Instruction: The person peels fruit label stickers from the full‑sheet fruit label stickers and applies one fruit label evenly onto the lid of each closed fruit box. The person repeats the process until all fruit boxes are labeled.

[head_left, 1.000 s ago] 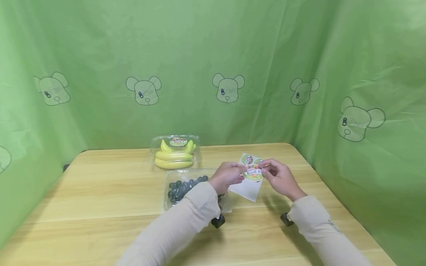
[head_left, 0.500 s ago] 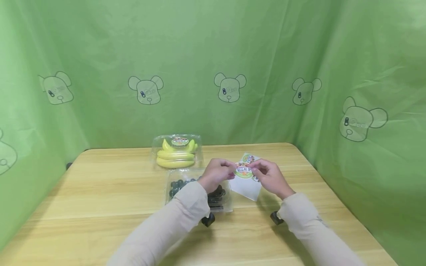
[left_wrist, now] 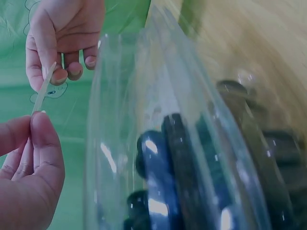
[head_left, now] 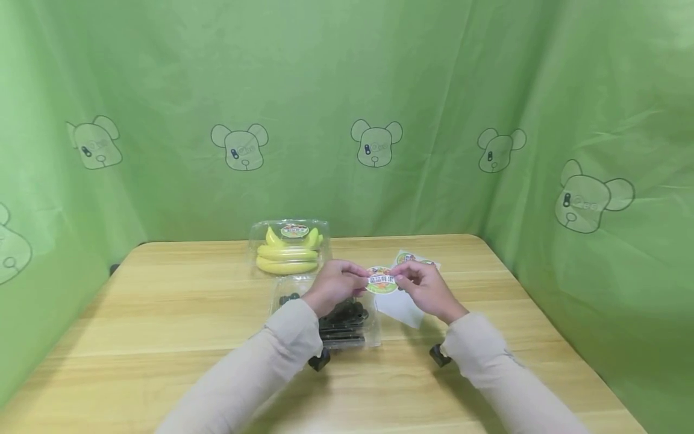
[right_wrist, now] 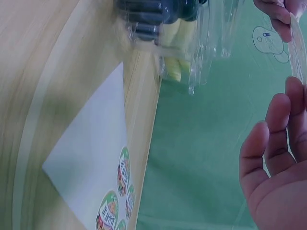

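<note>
An oval fruit sticker point(head_left: 382, 281), printed with red, green and white lettering, is stretched between both hands. My left hand point(head_left: 337, 284) pinches its left edge and my right hand point(head_left: 428, 290) its right edge. Seen from the left wrist, the sticker point(left_wrist: 43, 91) is nearly edge-on between the fingertips. Below the left hand stands a clear plastic box point(head_left: 372, 339) with dark grapes point(head_left: 349, 314) inside; the left forearm hides part of it. Partly under the right hand lies a white sticker sheet point(right_wrist: 91, 139) bearing several more round fruit stickers point(right_wrist: 123, 170).
Behind the grape box, near the table's far edge, a clear box with yellow bananas point(head_left: 287, 259) carries a similar sticker point(head_left: 294, 231) on its lid. Green curtains point(head_left: 303, 72) enclose the wooden table point(head_left: 135, 337) at the back and sides.
Both hands have moved left with the sticker, away from the sheet and toward the grape box. The boxes and sheet stay in place while the view shifts slightly.
</note>
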{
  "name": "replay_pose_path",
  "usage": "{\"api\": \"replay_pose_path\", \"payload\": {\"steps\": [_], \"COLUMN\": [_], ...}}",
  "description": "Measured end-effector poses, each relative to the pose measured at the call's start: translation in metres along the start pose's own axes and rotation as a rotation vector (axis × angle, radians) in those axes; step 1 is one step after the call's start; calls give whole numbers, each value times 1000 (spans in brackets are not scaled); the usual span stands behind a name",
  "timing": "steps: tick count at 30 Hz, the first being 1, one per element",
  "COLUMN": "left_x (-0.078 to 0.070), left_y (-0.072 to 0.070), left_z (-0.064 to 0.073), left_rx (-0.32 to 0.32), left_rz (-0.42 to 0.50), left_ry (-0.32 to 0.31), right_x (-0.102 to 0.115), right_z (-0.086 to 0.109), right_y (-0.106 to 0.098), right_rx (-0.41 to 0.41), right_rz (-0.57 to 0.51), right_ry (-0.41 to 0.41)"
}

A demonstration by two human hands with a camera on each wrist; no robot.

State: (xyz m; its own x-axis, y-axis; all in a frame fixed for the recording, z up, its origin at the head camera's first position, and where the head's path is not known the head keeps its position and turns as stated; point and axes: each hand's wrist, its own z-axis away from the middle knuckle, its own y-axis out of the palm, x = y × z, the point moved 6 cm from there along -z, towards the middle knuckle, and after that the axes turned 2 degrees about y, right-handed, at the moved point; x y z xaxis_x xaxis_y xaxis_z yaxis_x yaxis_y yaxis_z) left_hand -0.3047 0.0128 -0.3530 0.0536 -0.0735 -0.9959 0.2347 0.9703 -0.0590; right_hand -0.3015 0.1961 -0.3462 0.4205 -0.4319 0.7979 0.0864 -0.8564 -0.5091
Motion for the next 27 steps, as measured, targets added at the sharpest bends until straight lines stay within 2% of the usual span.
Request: {"api": "replay_pose_path", "payload": {"steps": [8,14,17,27], "left_x": [0,0,1,5], "left_y": [-14,-23,-29,-48], "left_z": [9,15,19,23], "left_rx": [41,109,127,105], "left_rz": [-30,-123,-152,-184], "left_ry": [31,101,110,117], "right_x": [5,7,7,11], "right_z": [-3,-4,-4,-8], "right_y": [14,26,31,48], "right_rx": [26,30,30,18], "right_rz": [-28,-44,-45,-74], "right_ry": [-3,-5,11,15]}}
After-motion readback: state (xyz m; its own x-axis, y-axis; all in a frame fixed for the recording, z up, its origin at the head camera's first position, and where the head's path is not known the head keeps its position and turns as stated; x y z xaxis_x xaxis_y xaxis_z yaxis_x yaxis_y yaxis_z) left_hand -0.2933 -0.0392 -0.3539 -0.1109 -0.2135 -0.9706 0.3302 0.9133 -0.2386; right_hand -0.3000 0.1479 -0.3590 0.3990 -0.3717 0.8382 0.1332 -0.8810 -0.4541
